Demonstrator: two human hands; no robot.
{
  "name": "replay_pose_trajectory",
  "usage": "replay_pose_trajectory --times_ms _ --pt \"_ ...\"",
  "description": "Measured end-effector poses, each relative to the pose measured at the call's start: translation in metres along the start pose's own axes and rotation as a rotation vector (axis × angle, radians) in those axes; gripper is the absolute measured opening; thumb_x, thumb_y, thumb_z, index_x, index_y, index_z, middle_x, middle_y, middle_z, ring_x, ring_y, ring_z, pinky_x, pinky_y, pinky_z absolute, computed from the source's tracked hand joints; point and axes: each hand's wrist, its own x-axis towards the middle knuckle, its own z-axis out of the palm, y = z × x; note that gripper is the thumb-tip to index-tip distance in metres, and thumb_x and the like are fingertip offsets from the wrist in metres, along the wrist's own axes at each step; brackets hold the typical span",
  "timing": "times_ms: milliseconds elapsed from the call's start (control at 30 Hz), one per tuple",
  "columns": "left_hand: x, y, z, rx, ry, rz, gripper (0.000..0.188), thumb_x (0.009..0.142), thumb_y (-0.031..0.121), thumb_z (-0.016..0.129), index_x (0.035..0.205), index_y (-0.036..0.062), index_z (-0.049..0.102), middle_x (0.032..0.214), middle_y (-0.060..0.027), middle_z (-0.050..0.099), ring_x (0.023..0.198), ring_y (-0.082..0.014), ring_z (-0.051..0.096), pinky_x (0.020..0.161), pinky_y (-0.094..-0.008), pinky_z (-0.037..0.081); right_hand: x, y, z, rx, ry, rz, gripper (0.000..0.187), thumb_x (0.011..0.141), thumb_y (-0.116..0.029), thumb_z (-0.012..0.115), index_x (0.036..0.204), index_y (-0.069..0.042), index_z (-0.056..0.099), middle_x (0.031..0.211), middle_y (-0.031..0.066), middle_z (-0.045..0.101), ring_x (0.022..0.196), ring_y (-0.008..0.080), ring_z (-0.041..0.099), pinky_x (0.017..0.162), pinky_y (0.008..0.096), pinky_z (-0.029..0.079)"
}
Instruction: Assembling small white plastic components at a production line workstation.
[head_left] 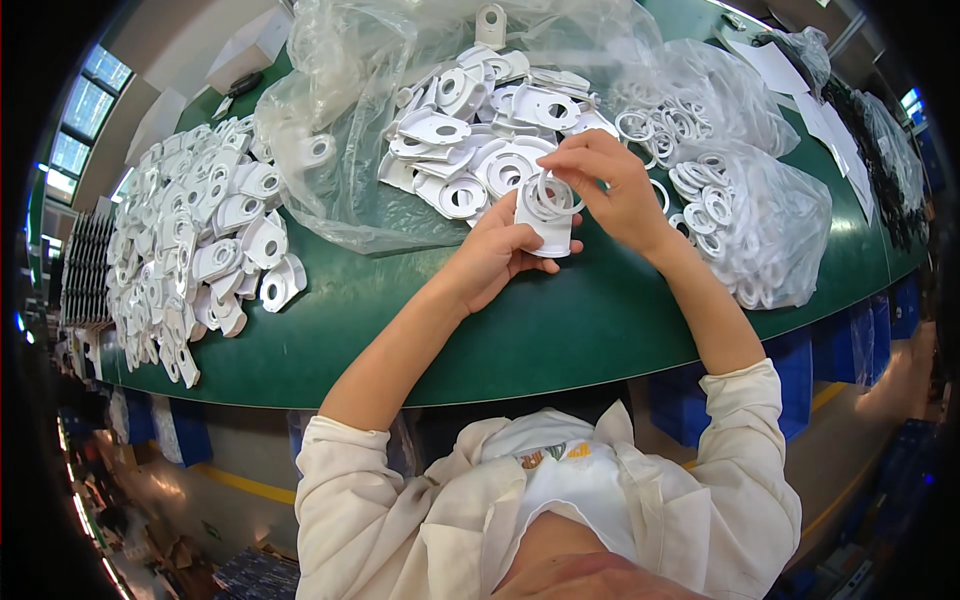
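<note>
My left hand (497,245) grips a white plastic bracket (553,232) by its lower part, the thumb on its face, held just above the green table near the middle. My right hand (612,185) pinches a thin white ring (560,198) between thumb and fingertips. That ring is tilted over the bracket's round end; whether it touches the bracket I cannot tell. Beyond my hands lies a heap of similar white brackets (438,128) on a clear plastic bag. White rings (708,205) spill from bags to the right of my right hand.
A large pile of white parts (190,250) covers the table's left side. Clear plastic bags (775,220) lie at the right and a crumpled sheet (340,80) at the back. The green table (480,350) curves along its front edge. Blue bins (780,385) stand below it.
</note>
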Motion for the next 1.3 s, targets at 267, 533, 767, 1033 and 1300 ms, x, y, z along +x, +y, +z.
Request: replay_pose_trajectory --times_ms 267,533,767,1033,1300 --pt "-0.002 0.002 0.001 0.012 -0.068 0.009 0.057 0.078 -0.003 0.043 0.134 0.0034 0.033 0.114 -0.0139 0.058 0.096 -0.026 0.066 0.062 -0.0263 0.055 -0.004 -0.003 0.007 -0.115 -0.029 -0.117 0.026 0.078 0.004 0.062 0.101 -0.007 0.069 0.092 0.0067 0.058 0.082 0.0188 0.06 0.068 0.0277 0.051" --pt "0.0 -0.008 -0.003 0.129 -0.05 0.081 0.043 0.091 0.008 0.044 0.132 0.0028 0.034 0.11 -0.0117 0.059 0.09 -0.0215 0.068 0.052 -0.0214 0.049 -0.007 -0.003 0.017 -0.165 0.013 -0.135 0.026 0.075 0.002 0.066 0.099 -0.007 0.07 0.092 0.0055 0.06 0.079 0.0191 0.058 0.065 0.0285 0.049" --pt "-0.003 -0.001 -0.002 0.274 0.055 0.106 0.038 0.089 0.007 0.045 0.127 0.0035 0.039 0.1 -0.0103 0.066 0.077 -0.0163 0.069 0.042 -0.0184 0.042 -0.004 -0.007 0.014 0.105 0.029 0.0 0.02 0.082 -0.006 0.067 0.101 -0.008 0.071 0.092 0.0035 0.06 0.081 0.0137 0.053 0.067 0.0253 0.046" --pt "-0.001 0.002 -0.003 0.185 -0.048 0.113 0.039 0.093 0.012 0.039 0.132 0.0038 0.035 0.104 -0.016 0.065 0.079 -0.0193 0.069 0.045 -0.0209 0.043 -0.004 -0.006 0.01 0.115 0.043 0.148 0.013 0.082 -0.007 0.069 0.094 -0.003 0.071 0.088 0.006 0.061 0.066 0.0114 0.056 0.062 0.0223 0.044" --pt "-0.003 0.004 0.001 0.049 -0.104 0.097 0.041 0.097 0.022 0.031 0.133 0.0029 0.032 0.107 -0.0172 0.06 0.083 -0.0213 0.067 0.048 -0.0234 0.044 -0.006 -0.007 0.015 -0.058 0.122 -0.027 0.013 0.079 -0.002 0.07 0.092 -0.003 0.069 0.082 0.0059 0.059 0.063 0.0131 0.059 0.053 0.0253 0.046"
